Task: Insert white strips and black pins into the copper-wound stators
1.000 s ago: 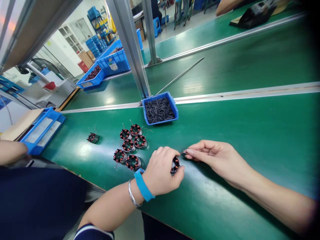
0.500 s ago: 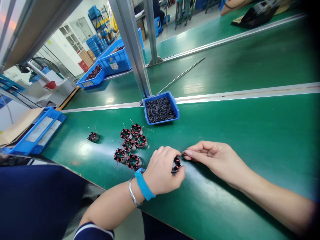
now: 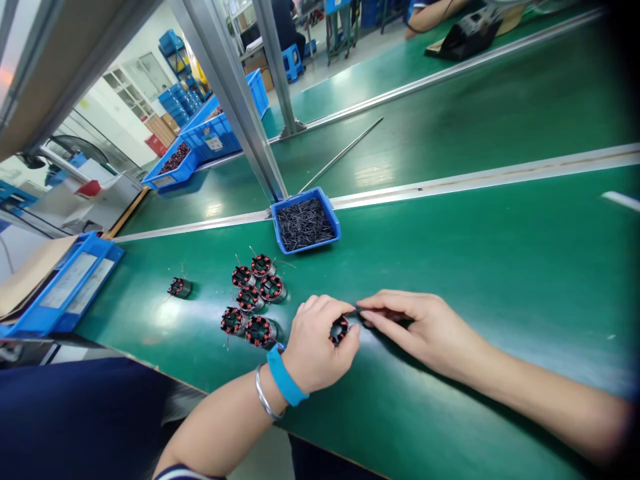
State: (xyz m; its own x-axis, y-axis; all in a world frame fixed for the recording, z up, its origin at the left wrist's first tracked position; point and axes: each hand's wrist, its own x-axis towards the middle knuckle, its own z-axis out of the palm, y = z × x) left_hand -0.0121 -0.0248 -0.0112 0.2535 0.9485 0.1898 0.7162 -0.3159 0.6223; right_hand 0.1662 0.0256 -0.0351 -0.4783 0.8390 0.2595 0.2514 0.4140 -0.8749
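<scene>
My left hand (image 3: 320,343) is wrapped round a motor stator (image 3: 339,330), a ring with copper windings, low over the green bench. Close by on the right, my right hand (image 3: 413,323) pinches a thin black sleeve (image 3: 359,311) at the stator's edge; whether the sleeve is on a wire I cannot tell. Several more stators (image 3: 261,331) stand grouped left of my left hand, some with thin wire ends sticking up. A single stator (image 3: 179,287) sits apart, farther left. Behind the group, a small blue bin (image 3: 336,233) holds many short black sleeves (image 3: 305,224).
A metal post (image 3: 235,100) rises behind the blue bin. Past the rail lies a thin rod (image 3: 343,153). Blue crates (image 3: 215,140) stand at the back left, and a blue tray with papers (image 3: 70,287) lies at the left edge. Another person's arm (image 3: 435,17) rests across the bench.
The view has shifted slightly, moving the bench things left in the picture. My right hand stays at the stator, its fingers now pinching the black sleeve nearer my left fingertips.
</scene>
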